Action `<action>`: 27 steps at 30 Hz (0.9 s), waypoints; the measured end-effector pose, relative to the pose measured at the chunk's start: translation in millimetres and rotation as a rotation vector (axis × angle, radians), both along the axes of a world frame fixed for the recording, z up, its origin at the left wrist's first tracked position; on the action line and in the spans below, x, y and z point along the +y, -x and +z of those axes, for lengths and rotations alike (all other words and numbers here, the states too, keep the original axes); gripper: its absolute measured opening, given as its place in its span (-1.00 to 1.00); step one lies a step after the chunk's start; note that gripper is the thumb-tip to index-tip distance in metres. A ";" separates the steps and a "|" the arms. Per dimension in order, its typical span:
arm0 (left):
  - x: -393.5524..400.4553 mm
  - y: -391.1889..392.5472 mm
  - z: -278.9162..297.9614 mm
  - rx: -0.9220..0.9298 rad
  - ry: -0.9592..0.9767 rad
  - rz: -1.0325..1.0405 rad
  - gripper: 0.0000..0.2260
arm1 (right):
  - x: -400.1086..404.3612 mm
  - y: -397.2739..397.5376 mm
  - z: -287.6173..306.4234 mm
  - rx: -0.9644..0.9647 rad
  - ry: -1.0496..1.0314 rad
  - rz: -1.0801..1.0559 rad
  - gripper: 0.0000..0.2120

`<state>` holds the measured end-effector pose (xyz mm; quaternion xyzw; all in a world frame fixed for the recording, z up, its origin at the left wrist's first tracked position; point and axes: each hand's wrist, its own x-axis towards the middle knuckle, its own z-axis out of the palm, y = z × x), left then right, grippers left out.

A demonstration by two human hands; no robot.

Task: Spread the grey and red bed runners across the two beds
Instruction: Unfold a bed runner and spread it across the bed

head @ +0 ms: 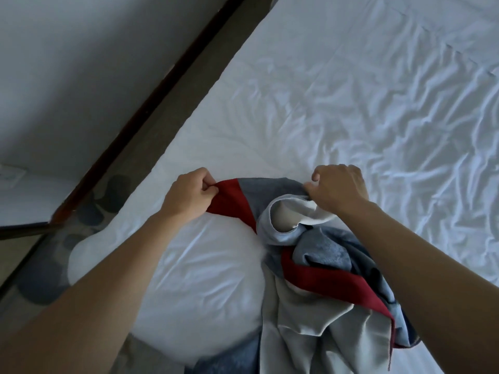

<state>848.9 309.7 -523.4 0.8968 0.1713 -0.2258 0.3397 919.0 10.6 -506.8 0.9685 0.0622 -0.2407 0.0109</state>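
1. One wall (81,63) fills the upper left, and one dark wooden strip (167,85) runs along it in a diagonal line, close beside the bed edge.
2. Between the strip and the mattress, a narrow band of patterned floor (89,211) with dark round shapes is visible; the room for moving there is small.
3. One bed (378,90) with a wrinkled white sheet takes most of the view; its left edge runs parallel to the strip. Only this one bed shows.
4. One white pillow (194,279) lies at the near left corner of the bed, and it reaches a little over the bed edge.
5. The left hand (189,194) pinches the red corner of the bed runner (324,265) between thumb and curled fingers.
6. One bed runner is in view, grey and red with a pale underside. It lies bunched on the bed, just right of the pillow and touching it, with only its top edge stretched between the two hands.
7. The right hand (340,184) grips the grey edge of the runner with its fingers curled down.
8. To the right and beyond the hands, the sheet is open.
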 end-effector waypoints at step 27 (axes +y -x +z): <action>-4.2 -36.3 -16.6 0.053 -0.211 -0.329 -0.75 | 138.2 1.1 10.0 -0.087 -0.601 -0.001 -0.74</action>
